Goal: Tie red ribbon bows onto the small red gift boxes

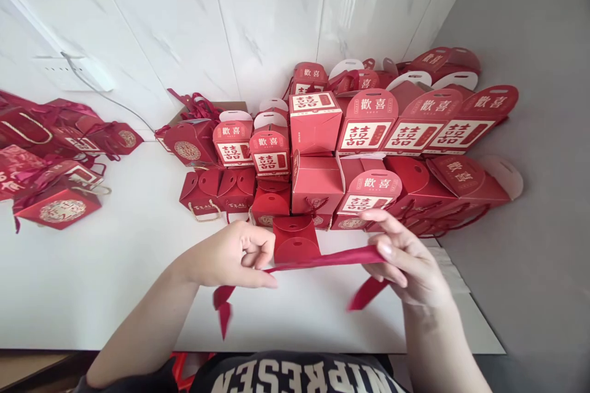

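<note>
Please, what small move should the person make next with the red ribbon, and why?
Probably lower the red ribbon onto the small red box: the left hand and right hand hold it stretched just in front of that box, whose flap top shows no ribbon yet.

Head camera, worn by me, facing forward and down.

It looks from just above my shirt front (295, 374), close over my left hand (230, 255) and right hand (408, 264), across the white table (101, 295) to the tiled wall (267, 18); edges seem bowed, probably lens distortion.
</note>
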{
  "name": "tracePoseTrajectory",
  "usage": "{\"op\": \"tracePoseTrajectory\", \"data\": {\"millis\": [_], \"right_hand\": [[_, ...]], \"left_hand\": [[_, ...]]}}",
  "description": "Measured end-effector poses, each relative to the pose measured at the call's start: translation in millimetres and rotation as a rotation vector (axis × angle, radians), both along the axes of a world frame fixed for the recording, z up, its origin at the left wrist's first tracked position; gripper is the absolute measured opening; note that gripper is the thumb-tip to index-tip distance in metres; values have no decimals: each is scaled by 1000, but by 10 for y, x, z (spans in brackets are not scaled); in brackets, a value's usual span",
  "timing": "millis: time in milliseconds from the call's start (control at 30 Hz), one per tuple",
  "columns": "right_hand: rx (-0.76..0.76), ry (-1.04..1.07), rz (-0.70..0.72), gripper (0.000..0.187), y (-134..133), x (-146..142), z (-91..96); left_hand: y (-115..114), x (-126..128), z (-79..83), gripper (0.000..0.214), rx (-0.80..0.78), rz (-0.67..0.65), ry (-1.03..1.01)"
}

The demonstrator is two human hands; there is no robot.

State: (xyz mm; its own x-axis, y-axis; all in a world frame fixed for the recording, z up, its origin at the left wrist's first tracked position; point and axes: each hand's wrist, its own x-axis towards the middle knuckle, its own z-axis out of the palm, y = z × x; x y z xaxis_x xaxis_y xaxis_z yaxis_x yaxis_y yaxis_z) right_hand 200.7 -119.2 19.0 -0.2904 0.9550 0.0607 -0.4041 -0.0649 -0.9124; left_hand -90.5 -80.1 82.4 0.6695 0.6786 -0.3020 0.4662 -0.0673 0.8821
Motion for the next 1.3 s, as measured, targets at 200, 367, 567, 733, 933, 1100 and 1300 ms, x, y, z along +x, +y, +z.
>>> {"op": "tracePoseTrajectory", "data": {"millis": [200,367,567,733,933,1100,1300], "right_hand": [[-32,-383,161,56,-448,445,53],[49,-866,224,57,-565,822,-114],[411,-1174,-133,37,-306,458,-193],[282,-443,-32,43,-106,-505,-38],[-138,16,112,41,-11,-870,-247],[-157,-41,194,33,-12,-811,-318],[-82,-116,76,30,-45,-817,-250]], "left_hand": [[-86,27,-96,38,819,179,427],[15,-166,-197,43,1105,281,750],[-56,21,-333,38,1356,218,453],[-163,383,-348,28,1590,69,333],[-71,326,-477,29,1531,77,328],[0,281,-608,33,1514,65,255],[-26,378,-642,45,1487,110,201]]}}
